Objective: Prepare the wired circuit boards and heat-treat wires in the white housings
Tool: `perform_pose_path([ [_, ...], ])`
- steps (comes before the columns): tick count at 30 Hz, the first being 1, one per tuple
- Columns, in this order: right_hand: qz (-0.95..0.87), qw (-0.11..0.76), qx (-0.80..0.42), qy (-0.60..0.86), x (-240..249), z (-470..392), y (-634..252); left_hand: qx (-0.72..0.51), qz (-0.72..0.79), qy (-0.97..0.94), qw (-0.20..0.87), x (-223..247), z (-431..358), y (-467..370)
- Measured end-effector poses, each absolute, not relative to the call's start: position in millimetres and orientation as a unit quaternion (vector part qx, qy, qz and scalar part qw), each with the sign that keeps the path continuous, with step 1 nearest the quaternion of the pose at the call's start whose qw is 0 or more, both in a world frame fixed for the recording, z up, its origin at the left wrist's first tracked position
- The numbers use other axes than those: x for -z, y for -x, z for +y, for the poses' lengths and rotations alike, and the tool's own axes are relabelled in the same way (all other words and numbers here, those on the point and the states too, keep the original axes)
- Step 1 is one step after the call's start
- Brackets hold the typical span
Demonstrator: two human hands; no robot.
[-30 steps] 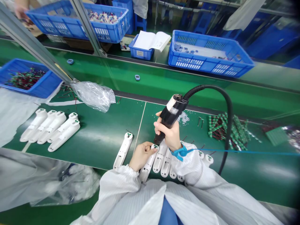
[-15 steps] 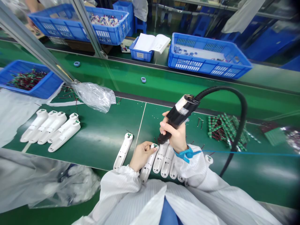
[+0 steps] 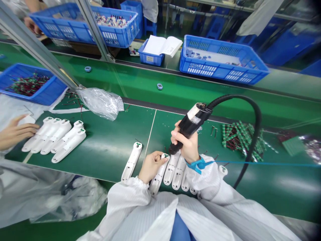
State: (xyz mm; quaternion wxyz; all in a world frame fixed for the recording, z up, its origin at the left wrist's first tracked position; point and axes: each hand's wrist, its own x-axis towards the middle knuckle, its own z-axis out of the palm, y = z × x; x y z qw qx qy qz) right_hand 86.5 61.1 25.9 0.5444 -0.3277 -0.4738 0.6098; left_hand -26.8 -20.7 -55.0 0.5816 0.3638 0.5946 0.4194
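My right hand (image 3: 187, 142) is wrapped round a black electric screwdriver (image 3: 192, 122), which tilts down to the left with a thick cable at its upper end. The screwdriver's tip is close to the head of a white plastic housing (image 3: 157, 180) that carries a small green circuit board (image 3: 165, 156). The thumb and fingers of my left hand (image 3: 151, 165) pinch that housing near its board end. Several similar white housings (image 3: 178, 174) lie side by side to its right, partly hidden by my right arm. Another single housing (image 3: 132, 161) lies left of my left hand.
At left, a co-worker's hand (image 3: 18, 131) touches a row of white housings (image 3: 58, 135). Green circuit boards (image 3: 242, 139) are heaped at right. A plastic bag (image 3: 101, 102) lies near a metal post. Small blue devices (image 3: 159, 86) sit on the green belt. Blue crates (image 3: 223, 73) stand behind.
A co-worker's hand has come in at the left by the row of housings. The small blue devices have shifted right on the belt. My hands have barely moved; the screwdriver cable has swung slightly left.
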Motion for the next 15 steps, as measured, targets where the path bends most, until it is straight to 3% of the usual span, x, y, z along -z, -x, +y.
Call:
perform_pose_path([
  [11, -0.485, 0.545, -0.602, 0.323, -28.3, 59.2, -83.7, -0.427, 0.595, -0.370, 0.571, 57.2, -22.5, 27.1],
  [15, -0.479, 0.605, -0.562, 0.295, -59.3, 55.5, -102.9, -0.425, 0.610, -0.401, 0.534, 56.3, -10.4, 26.0],
])
